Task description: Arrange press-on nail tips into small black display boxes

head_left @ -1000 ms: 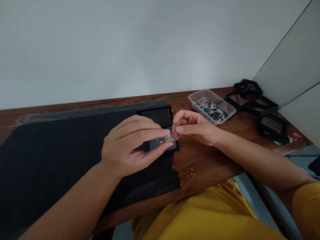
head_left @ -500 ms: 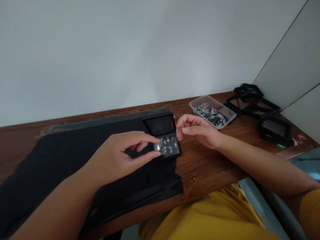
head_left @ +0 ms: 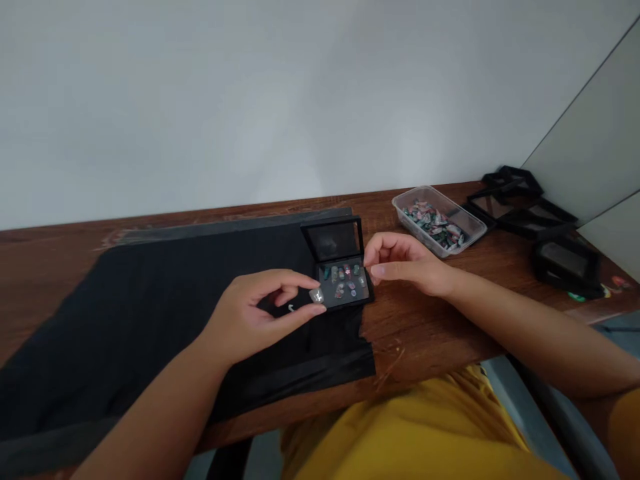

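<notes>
Brown wood grain (head_left: 430,340) here; my left hand (head_left: 260,310) pinches a shiny clear piece (head_left: 317,295), my right hand's (head_left: 405,263) fingertips nearly together.

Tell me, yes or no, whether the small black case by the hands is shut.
No: the lid of the small black case stands raised, showing little pieces inside.

No legible txt, nos., brands or signs in view.
Held clear pc (head_left: 317,295): pale mark, too sm. to read. Mini pcs (head_left: 349,271) in box (head_left: 332,241): coloured marks, also too sm. to make out. Tub pcs (head_left: 434,224): patterned, nothing readable. Tub (head_left: 475,229) itself: no lettering legible.
</notes>
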The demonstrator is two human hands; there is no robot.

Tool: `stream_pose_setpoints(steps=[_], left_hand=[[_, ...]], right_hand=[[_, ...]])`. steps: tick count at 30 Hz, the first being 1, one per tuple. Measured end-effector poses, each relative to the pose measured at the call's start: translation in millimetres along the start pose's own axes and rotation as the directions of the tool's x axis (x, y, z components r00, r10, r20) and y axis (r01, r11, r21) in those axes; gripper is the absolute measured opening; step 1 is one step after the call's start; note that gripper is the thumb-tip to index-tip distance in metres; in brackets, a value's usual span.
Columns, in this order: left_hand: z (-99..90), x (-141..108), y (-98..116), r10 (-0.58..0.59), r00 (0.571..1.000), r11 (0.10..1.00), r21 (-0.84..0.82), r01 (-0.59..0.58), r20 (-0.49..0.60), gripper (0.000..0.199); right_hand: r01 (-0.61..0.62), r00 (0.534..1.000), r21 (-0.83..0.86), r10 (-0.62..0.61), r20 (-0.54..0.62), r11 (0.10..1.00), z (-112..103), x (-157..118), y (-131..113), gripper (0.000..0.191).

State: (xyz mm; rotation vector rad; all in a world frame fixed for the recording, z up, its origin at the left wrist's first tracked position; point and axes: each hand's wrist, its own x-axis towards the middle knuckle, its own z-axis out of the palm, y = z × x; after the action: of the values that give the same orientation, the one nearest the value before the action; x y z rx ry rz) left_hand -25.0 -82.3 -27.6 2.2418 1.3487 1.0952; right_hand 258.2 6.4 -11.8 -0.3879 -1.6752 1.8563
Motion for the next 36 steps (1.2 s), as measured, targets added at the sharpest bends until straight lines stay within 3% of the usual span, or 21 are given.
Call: stream_pose_setpoints(steps=[5,16,24,36], left_hand=[[-2.1,7,1,0.066,0.998,0.998,0.023,-0.066,-0.019,0.011],[6.6,4,-18,-0.057,0.984,0.998,0.016,0.055,0.170,0.023],[11.5,4,-20,-0.061,0.975,0.998,0.002,0.062,0.214,0.024],[11.8,14,-14,-0.108,0.929,0.993,-0.005,0.118,0.355,0.026]], right_hand=[[0.001,1.000,-0.010,-0.001,0.028,1.000,1,-1,2,0.036],[-0.008,0.999,0.014,0.007,0.047,1.000,3,-1,4,0.033],[0.077,0.997,-0.044,-0.078,-0.015,0.996,6,-1,3,0.037],[0.070,0.997,-0.071,-0.068,0.026,0.995,7,-1,6,0.035]])
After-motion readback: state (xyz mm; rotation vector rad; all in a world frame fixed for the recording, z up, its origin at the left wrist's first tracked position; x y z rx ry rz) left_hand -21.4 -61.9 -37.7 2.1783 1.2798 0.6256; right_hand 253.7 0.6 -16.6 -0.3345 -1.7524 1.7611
